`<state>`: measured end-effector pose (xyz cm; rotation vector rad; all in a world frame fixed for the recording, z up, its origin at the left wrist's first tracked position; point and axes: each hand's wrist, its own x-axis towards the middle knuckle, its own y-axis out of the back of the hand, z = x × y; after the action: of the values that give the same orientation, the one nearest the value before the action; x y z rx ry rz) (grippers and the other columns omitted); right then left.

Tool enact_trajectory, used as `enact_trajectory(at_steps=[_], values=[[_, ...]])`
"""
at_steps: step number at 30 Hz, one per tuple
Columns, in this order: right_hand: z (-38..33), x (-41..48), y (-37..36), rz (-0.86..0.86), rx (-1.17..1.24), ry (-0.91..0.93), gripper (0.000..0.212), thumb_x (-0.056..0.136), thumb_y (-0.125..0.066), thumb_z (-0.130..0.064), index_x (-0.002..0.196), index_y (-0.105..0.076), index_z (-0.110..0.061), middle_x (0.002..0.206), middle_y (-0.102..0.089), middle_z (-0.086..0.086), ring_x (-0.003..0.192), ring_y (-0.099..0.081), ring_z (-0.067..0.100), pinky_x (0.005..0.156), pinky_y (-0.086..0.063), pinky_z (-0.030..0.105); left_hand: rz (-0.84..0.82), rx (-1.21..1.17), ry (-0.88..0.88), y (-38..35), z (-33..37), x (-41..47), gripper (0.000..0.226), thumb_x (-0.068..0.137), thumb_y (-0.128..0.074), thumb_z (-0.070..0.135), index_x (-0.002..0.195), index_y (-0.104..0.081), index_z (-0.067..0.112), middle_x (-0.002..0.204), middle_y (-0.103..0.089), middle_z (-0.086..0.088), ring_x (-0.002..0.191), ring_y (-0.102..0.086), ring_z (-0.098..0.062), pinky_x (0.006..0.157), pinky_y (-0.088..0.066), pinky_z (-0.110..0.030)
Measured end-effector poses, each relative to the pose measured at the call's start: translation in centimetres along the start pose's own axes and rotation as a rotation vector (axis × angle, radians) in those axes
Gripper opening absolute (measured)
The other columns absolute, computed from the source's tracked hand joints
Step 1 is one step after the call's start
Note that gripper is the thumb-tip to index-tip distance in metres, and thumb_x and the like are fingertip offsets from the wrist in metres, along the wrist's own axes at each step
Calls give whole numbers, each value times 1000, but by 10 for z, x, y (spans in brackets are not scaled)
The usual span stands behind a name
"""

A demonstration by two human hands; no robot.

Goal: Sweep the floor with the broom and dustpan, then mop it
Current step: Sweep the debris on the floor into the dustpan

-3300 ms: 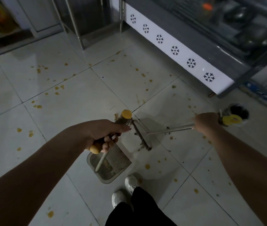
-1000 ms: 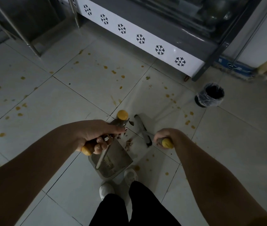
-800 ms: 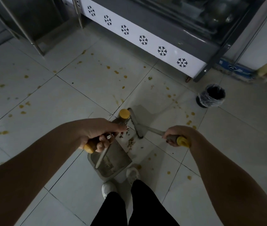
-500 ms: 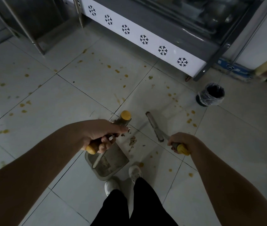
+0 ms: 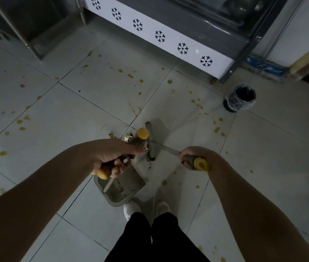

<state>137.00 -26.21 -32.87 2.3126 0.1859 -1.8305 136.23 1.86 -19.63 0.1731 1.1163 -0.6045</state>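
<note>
The left grip (image 5: 112,159) is clamped on the dustpan handle (image 5: 108,183), and the right grip (image 5: 193,157) is clamped on the broom handle (image 5: 199,164). The broom head (image 5: 150,146), farther right half a second ago, is now drawn in near the left fingertips, just beyond the dustpan (image 5: 125,188). The pan rests on the floor (image 5: 74,120) before the shoes (image 5: 131,208). Scraps (image 5: 127,138) lie beyond the left grip.

The pale square floor tiles (image 5: 65,120) are seen as glossy, the grey flat dustpan (image 5: 129,184) as matt; the small dark bin (image 5: 239,103) is lined with crinkled plastic
</note>
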Motion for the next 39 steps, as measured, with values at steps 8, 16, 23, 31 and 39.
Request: enact_trajectory(at_steps=[8,16,23,31,39], values=[[27,-19,46,95,-16,13,13,89,-58,-9,91,-51,1,70,-54,14,32,-53,15,35,-45,19,-22,2,-3,-34,-4,5,38,76,-71,35,57,-46,14,44,-37,0,31,-32,-10,32,-31,-15],[93,-25,94,303,-209,30,7,88,-56,-1,84,-54,3,59,-60,15,33,-55,19,36,-43,21,-43,21,-29,-91,0,10,34,68,-74,34,62,-48,12,45,-39,-1,31,-34,-10,32,-32,-15],[152,-9,128,345,-406,19,15,87,-57,-7,72,-55,-4,72,-60,3,56,-61,14,57,-47,26,-36,101,-41,-140,-1,24,38,77,-71,33,54,-48,14,43,-38,-1,31,-36,-11,34,-33,-15],[150,3,111,231,-288,47,2,85,-56,-3,83,-55,-3,65,-55,8,52,-52,16,51,-45,26,-12,82,-31,-160,0,32,37,78,-71,32,53,-50,14,45,-40,-2,32,-36,-11,34,-34,-14],[99,-5,94,87,-247,86,8,87,-59,-7,86,-58,1,66,-62,14,50,-58,19,52,-51,27,-5,0,-11,-149,-3,29,36,68,-74,35,59,-48,12,47,-38,-2,31,-33,-10,33,-32,-14]])
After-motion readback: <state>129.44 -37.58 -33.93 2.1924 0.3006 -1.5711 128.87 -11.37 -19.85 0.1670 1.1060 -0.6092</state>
